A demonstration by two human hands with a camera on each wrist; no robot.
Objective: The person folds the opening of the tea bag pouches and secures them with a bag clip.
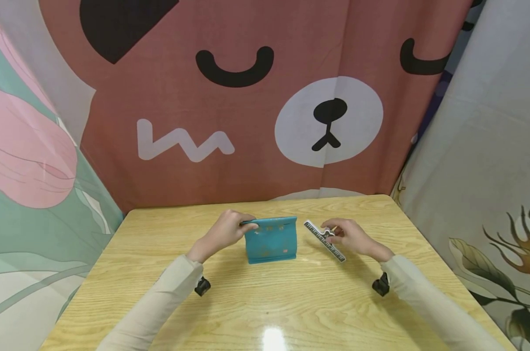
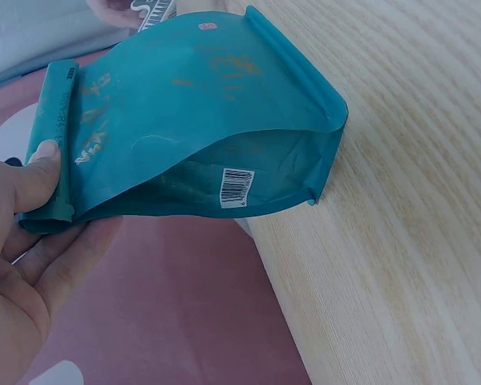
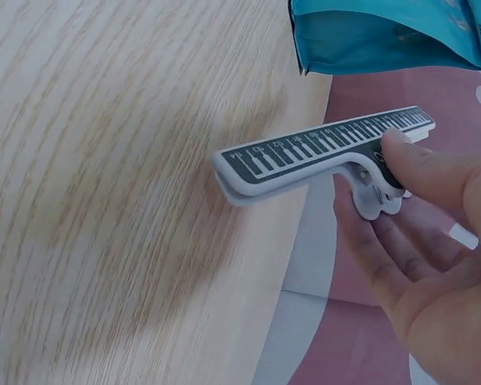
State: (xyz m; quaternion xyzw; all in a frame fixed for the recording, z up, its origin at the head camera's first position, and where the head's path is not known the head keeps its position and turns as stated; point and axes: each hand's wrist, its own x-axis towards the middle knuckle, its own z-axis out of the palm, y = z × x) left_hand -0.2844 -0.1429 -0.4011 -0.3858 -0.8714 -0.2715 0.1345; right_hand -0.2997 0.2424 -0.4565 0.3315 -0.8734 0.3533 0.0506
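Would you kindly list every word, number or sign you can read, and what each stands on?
None reads with certainty.
Blue-green bag: front lettering, too blurred; digits by its barcode, too small.
Clip: tiny marks along its striped strip, too small to read surely.

Rectangular teal film pouch is toward the light wood tabletop's back edge, roughly midway across, left hand on its top left corner. I see the black-and-white bar-shaped clip just right of it, in the right hand. Reddish-brown bear-print cloth behind.
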